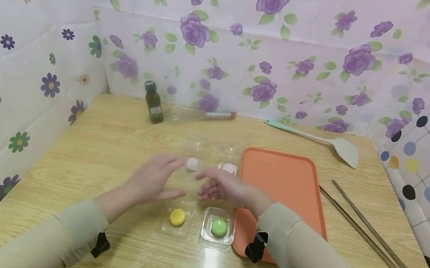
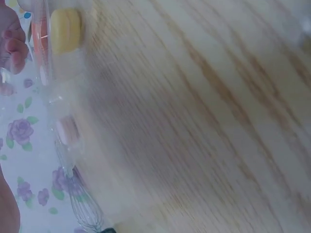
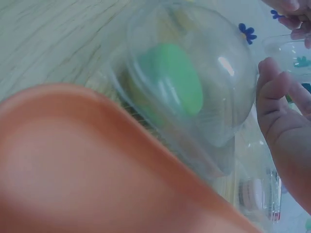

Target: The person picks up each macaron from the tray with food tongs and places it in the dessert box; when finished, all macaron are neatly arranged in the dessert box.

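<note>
Four small clear plastic boxes each hold one macaron. A yellow macaron (image 1: 177, 217) lies in the near left box, and a green macaron (image 1: 219, 228) sits under a clear domed lid (image 3: 228, 63) at near right. Behind them are two pale pink macarons, one on the left (image 1: 192, 164) and one on the right (image 1: 229, 168). My left hand (image 1: 155, 177) hovers over the left boxes, fingers and thumb spread apart. My right hand (image 1: 228, 188) faces it, its fingers loosely bent. Clear plastic (image 3: 286, 51) shows between the hands; contact with it is hard to tell.
An orange tray (image 1: 279, 176) lies right of the boxes, under my right forearm. Metal tongs (image 1: 367, 231) lie further right. Along the back are a dark bottle (image 1: 154, 103), a whisk (image 1: 201, 114) and a pale spatula (image 1: 343, 151). Patterned cloth surrounds the table.
</note>
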Demonstrator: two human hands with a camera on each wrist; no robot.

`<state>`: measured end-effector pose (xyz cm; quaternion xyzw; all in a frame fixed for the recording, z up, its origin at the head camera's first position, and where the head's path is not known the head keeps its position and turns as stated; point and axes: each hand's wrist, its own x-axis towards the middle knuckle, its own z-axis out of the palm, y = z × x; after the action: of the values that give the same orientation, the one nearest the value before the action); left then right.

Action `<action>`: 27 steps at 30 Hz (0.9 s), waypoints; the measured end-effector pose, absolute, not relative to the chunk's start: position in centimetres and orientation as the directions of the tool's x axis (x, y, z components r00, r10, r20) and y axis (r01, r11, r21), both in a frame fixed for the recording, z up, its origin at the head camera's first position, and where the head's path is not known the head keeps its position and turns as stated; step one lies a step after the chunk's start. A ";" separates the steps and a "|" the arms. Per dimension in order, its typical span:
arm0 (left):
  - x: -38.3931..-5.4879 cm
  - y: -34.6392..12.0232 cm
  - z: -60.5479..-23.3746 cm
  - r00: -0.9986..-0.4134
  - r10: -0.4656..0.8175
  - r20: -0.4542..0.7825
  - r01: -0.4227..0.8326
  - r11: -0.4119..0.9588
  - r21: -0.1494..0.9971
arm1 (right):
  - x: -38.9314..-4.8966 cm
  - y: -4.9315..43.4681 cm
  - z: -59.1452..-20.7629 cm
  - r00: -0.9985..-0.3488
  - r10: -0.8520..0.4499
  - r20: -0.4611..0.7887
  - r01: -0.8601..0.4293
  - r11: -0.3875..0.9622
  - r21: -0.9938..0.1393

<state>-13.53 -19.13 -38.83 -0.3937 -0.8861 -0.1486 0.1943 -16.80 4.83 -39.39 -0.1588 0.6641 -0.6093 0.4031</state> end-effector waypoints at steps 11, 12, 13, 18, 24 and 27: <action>-13.0 -19.1 -38.4 -0.847 0.521 0.101 0.483 0.679 0.553 | -16.3 5.4 -39.7 -0.687 -0.704 -0.179 -0.141 0.371 -0.918; -13.0 -19.3 -38.5 -0.856 0.514 0.049 0.442 0.679 0.587 | -16.2 5.4 -39.7 -0.691 -0.704 -0.161 -0.193 0.395 -0.898; -13.0 -19.4 -38.5 -0.860 0.511 -0.003 0.400 0.677 0.618 | -16.0 5.4 -39.6 -0.694 -0.705 -0.149 -0.230 0.412 -0.882; -12.8 -19.9 -38.7 -0.841 0.522 -0.143 0.291 0.658 0.695 | -15.5 5.4 -39.5 -0.684 -0.722 -0.099 -0.376 0.466 -0.801; -12.7 -20.1 -38.5 -0.840 0.529 -0.117 0.313 0.650 0.693 | -15.1 5.3 -39.5 -0.670 -0.739 -0.076 -0.481 0.509 -0.714; -12.7 -20.2 -38.8 -0.833 0.541 -0.112 0.335 0.655 0.677 | -14.8 5.1 -39.6 -0.661 -0.749 -0.049 -0.545 0.523 -0.655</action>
<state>-12.65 -20.21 -38.82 -0.2443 -0.8966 -0.3359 -0.1538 -14.83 5.10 -39.64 -0.3775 0.8571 -0.3095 0.1647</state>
